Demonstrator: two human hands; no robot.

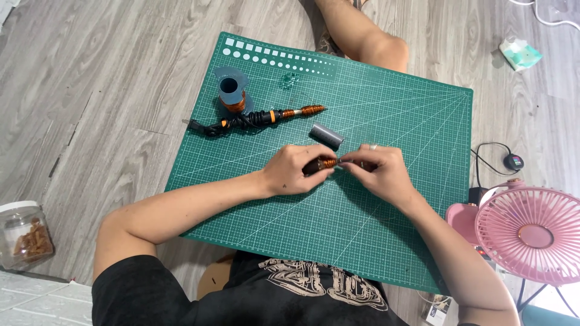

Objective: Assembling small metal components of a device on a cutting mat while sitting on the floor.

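Note:
My left hand (294, 170) grips a small dark rod wound with copper wire (322, 163) over the middle of the green cutting mat (386, 108). My right hand (379, 169) pinches the rod's thin right end, fingers closed on it; a ring shows on one finger. A grey plastic cylinder (327, 136) lies just beyond my hands. Farther back lie a black and orange tool with a copper-wound tip (260, 118) and a grey spool of copper wire (232, 93).
A pink desk fan (530, 232) stands at the right by the mat's edge, with a black cable and small round device (513, 161) behind it. A clear jar (23, 234) sits at far left on the wooden floor. A tissue pack (519, 53) lies at the back right. My bare knee (374, 42) rests beyond the mat.

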